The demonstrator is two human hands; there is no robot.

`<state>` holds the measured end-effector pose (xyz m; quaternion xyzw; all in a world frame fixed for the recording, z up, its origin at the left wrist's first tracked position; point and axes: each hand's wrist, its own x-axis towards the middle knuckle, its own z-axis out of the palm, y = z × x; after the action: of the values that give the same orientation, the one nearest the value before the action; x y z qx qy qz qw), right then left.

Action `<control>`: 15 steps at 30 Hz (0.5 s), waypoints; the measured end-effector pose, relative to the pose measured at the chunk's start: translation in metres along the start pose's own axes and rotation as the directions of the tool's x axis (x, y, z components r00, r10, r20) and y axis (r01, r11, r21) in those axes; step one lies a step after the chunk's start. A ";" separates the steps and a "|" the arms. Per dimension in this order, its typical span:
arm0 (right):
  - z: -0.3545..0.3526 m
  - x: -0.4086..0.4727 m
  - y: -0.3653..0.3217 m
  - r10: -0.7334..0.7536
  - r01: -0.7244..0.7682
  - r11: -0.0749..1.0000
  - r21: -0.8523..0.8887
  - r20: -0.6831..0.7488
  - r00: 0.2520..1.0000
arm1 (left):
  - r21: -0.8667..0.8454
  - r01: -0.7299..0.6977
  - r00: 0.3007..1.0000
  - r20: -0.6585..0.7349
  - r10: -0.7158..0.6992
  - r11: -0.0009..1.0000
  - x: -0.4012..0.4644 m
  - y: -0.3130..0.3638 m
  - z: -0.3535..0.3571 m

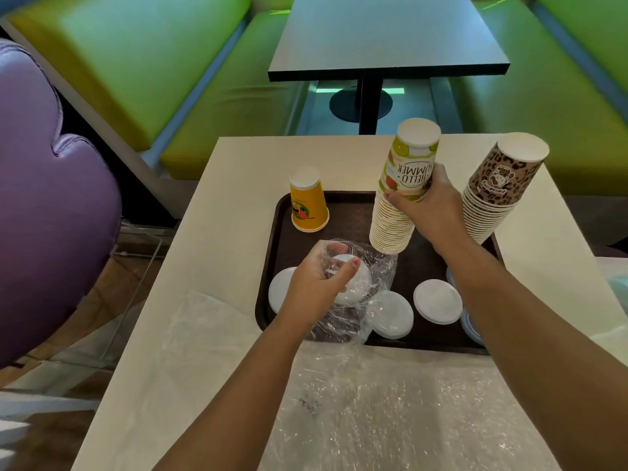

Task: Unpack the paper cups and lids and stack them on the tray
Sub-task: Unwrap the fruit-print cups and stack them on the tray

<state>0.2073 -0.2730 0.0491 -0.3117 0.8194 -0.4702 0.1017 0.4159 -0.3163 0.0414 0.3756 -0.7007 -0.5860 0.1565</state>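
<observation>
A dark brown tray (353, 205) lies on the cream table. My right hand (433, 205) grips a tall upside-down stack of "Hello Summer" paper cups (397, 212) standing on the tray. A leopard-print cup stack (492, 195) stands at the tray's right edge, and yellow cups (307, 205) at its back left. My left hand (319, 277) holds a stack of white lids still wrapped in a clear plastic bag (356, 283) over the tray's front left. Loose white lid stacks (436, 300) (390, 314) (280, 287) rest on the tray.
Crumpled clear plastic wrapping (390, 409) covers the near part of the table (217, 266). Bluish lids (470, 328) peek out at the tray's right front. A dark table (387, 39) and green benches (136, 69) stand beyond; a purple seat (44, 198) is to the left.
</observation>
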 end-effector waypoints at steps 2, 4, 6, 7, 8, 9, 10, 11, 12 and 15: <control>0.001 -0.003 -0.001 0.019 -0.019 0.999 0.038 -0.004 1.000 | 0.007 -0.001 1.000 -0.002 0.001 1.000 0.001 -0.001 0.000; 0.000 -0.017 -0.001 0.053 -0.044 0.994 0.103 -0.082 0.995 | 0.009 -0.005 1.000 -0.005 0.005 1.000 0.001 -0.001 0.001; 0.001 -0.046 -0.002 0.035 0.005 0.978 0.208 -0.190 0.981 | 0.010 -0.011 1.000 -0.011 0.011 1.000 -0.001 0.000 0.001; 0.003 -0.064 -0.002 0.008 0.046 0.958 0.282 -0.189 0.982 | 0.012 -0.019 1.000 -0.013 0.019 1.000 -0.001 0.002 0.002; 0.005 -0.081 -0.003 -0.023 0.071 0.935 0.349 -0.139 0.990 | 0.012 -0.031 0.999 -0.015 0.031 0.999 -0.003 0.003 0.002; 0.007 -0.096 -0.005 -0.045 0.062 0.917 0.393 -0.053 0.998 | 0.012 -0.044 0.999 -0.016 0.044 0.999 -0.004 0.006 0.003; 0.006 -0.109 -0.007 -0.046 0.016 0.914 0.406 0.063 0.997 | 0.011 -0.058 0.998 -0.017 0.059 0.998 -0.006 0.008 0.004; 0.004 -0.118 -0.009 -0.040 -0.037 0.919 0.393 0.187 0.982 | 0.007 -0.071 0.997 -0.015 0.071 0.997 -0.009 0.011 0.005; 0.002 -0.124 -0.010 -0.036 -0.081 0.928 0.364 0.303 0.952 | 0.000 -0.085 0.996 -0.012 0.085 0.996 -0.012 0.013 0.007; -0.006 -0.133 -0.013 -0.033 -0.142 0.933 0.331 0.471 0.882 | -0.045 -0.112 0.994 -0.011 0.112 0.993 -0.021 0.021 0.012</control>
<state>0.3147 -0.1925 0.0463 -0.3688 0.6799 -0.5183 0.3648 0.4149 -0.2928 0.0621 0.3345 -0.7063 -0.5906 0.2008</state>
